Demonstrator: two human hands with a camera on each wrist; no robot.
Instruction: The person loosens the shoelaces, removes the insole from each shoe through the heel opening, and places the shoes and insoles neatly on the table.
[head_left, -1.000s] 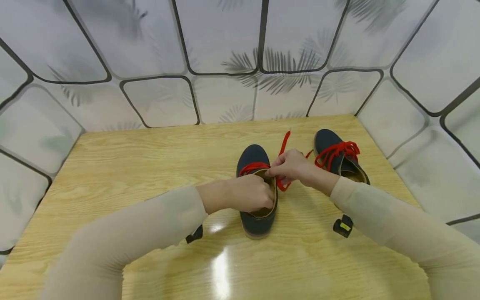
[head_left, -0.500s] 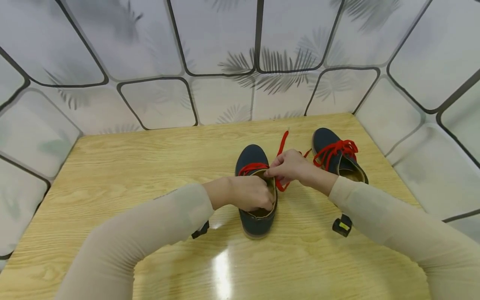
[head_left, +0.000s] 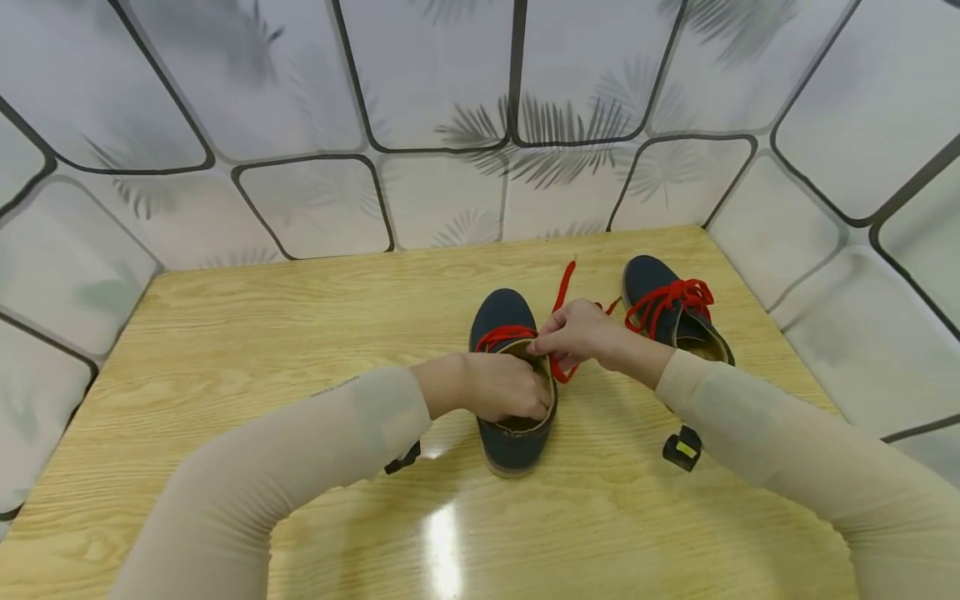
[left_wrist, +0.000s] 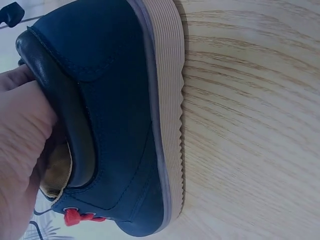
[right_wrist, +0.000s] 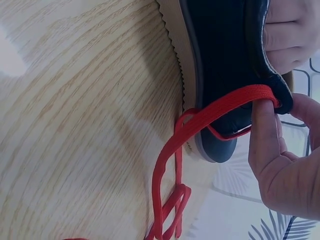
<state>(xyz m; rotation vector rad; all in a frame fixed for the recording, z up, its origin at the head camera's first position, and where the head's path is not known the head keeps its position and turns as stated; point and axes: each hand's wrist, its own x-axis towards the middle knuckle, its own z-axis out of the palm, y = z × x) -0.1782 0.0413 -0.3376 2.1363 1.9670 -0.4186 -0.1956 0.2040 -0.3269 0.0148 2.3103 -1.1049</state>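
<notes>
A dark blue shoe [head_left: 516,454] with red laces stands upright on the table, toe pointing away. My left hand [head_left: 498,387] reaches into its opening with bent fingers; the fingertips are hidden inside, so what they touch cannot be seen. In the left wrist view this hand [left_wrist: 22,125] passes beside the padded collar [left_wrist: 65,110]. My right hand [head_left: 581,333] pinches the shoe's eyelet flap at the right edge. In the right wrist view its index finger [right_wrist: 265,130] lies under the red shoelace [right_wrist: 215,112] where it meets the flap, thumb on the opposite side.
A second blue shoe [head_left: 652,283] with red laces stands at the far right. The loose red lace [head_left: 566,283] lies on the wooden table [head_left: 300,325] between the shoes. Patterned fabric walls [head_left: 450,196] stand behind and at both sides.
My left forearm has shifted slightly to the right and the left hand has turned a little inside the shoe. The right hand keeps its pinch; both shoes stay in place.
</notes>
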